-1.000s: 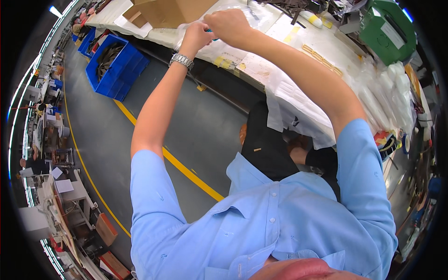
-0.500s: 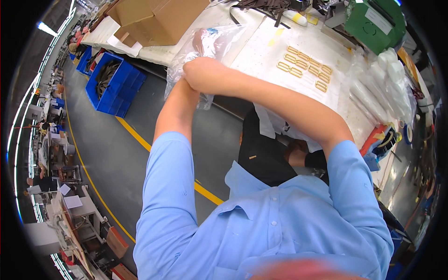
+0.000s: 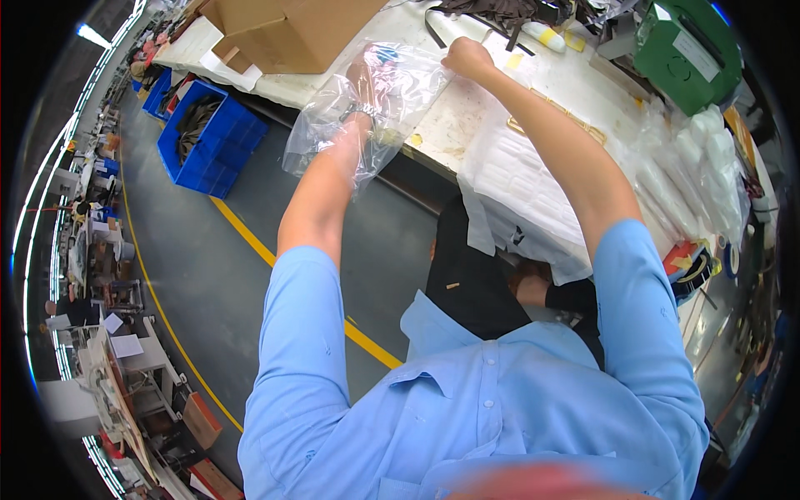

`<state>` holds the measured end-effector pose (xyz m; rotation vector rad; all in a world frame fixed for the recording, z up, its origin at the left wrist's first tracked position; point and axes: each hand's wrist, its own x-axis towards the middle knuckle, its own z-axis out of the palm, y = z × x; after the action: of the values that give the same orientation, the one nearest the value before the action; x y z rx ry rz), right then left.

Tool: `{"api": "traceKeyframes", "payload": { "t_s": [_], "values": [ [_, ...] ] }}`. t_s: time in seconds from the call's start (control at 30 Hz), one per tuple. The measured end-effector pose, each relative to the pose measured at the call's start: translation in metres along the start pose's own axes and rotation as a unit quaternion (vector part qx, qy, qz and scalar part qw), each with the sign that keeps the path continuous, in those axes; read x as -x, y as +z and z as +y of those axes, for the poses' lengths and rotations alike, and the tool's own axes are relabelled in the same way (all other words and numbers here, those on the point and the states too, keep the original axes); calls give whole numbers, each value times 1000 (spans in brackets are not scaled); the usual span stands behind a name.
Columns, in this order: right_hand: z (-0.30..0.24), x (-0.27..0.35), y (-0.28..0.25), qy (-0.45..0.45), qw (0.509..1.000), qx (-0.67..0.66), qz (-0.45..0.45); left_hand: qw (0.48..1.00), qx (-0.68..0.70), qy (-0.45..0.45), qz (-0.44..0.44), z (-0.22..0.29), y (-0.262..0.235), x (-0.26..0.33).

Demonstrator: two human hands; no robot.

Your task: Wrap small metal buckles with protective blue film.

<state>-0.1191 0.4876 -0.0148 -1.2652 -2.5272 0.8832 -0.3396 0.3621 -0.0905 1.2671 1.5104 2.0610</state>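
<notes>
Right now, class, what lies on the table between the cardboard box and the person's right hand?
In the head view, the clear plastic bag fills that stretch, draped over the left hand, between the cardboard box and the right hand, which grips its edge.

A cardboard box [image 3: 292, 29] and green case [image 3: 683, 50] sit on the workbench [image 3: 450, 125]; a blue crate [image 3: 208, 137] stands below.

A big brown cardboard box [image 3: 287, 29] sits at the table's left end. A clear plastic bag [image 3: 367, 108] hangs over the front edge. A green box [image 3: 685, 50] with a white label [image 3: 690, 57] stands at the far right.
</notes>
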Motion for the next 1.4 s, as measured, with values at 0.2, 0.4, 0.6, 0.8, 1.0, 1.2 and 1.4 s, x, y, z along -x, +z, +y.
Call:
{"api": "traceKeyframes", "payload": {
  "t_s": [0.2,0.4,0.6,0.8,1.0,1.2,1.4],
  "values": [
    [5,20,10,-64,990,109,55,887,-413,202,49,-30,9,-23],
    [25,21,-12,-43,982,144,111,952,-279,123,22,-33,20,-7],
    [15,31,-7,-103,968,184,139,997,-9,78,-8,-51,7,1],
    [25,33,-8,-111,965,192,141,949,-240,206,12,-38,19,-5],
    [8,35,-6,-89,961,251,73,990,-120,73,22,-12,20,16],
    [-5,1,20,-283,916,111,260,832,-546,99,-8,25,36,11],
    [-32,-20,52,-224,945,98,217,960,-223,169,5,14,5,15]
  ]
}}
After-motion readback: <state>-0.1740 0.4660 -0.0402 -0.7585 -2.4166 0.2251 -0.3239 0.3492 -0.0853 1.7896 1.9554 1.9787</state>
